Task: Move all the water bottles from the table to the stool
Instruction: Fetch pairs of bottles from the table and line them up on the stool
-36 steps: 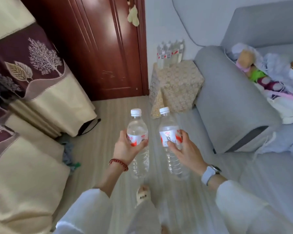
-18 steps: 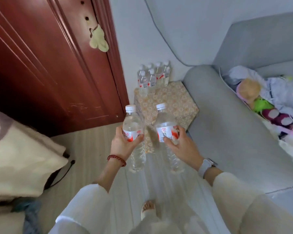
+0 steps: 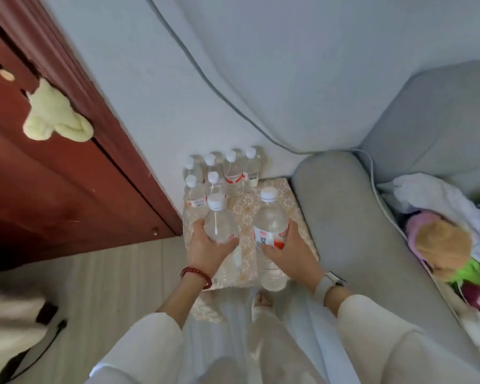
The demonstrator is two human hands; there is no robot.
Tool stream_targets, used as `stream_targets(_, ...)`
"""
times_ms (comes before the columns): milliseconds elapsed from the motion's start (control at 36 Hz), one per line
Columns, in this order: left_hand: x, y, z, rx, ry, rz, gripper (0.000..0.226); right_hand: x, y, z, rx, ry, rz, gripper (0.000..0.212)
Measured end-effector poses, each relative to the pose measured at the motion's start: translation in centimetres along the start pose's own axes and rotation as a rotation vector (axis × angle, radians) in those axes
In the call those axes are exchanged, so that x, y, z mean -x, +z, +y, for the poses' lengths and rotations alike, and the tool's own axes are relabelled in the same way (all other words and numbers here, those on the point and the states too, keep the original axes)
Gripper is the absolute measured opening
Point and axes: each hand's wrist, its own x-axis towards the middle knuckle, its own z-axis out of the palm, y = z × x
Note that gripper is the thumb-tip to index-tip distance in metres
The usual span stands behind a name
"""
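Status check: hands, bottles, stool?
Left hand and right hand each grip one bottle above the stool. Six bottles stand at its back. Front area free.

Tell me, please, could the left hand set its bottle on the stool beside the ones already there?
Probably yes: the left hand holds its bottle over bare stool cloth in front of the standing bottles; nothing blocks the way.

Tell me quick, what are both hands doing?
Left hand: closed around a water bottle.
Right hand: closed around another water bottle.
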Motion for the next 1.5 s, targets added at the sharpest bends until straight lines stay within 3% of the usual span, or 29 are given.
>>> stream_targets(444,-17.7,12.4,-2.2,-0.192,-0.019,-0.080,0.075,-22.1,0.7,5.1,0.069,-0.026,-0.023,0.072)
stream_targets(639,-20.8,13.6,-3.3,-0.210,0.004,-0.092,0.075,-25.1,1.6,6.3,-0.032,0.006,-0.064,0.077)
stream_targets(889,-21.2,12.9,-2.5,-0.223,0.007,-0.157,0.083,-25.0,0.1,5.9,0.120,-0.093,-0.181,0.072)
stream_targets(1028,-20.1,11.2,-1.9,-0.298,0.086,-0.180,0.080,-24.1,-1.1,4.3,0.280,-0.256,-0.204,0.079)
stream_targets(1139,-19.8,10.0,-0.7,-0.409,0.227,-0.135,0.063,-24.3,-1.8,2.8,0.375,-0.412,-0.192,0.058)
stream_targets(1306,-20.4,9.5,0.7,-0.722,0.471,-0.082,0.040,-25.4,-2.2,2.0,0.543,-0.390,-0.353,0.045)
stream_targets(1500,-22.5,9.3,0.6,-0.829,0.584,-0.013,0.053,-25.7,-1.3,1.5,0.548,-0.287,-0.219,0.040)
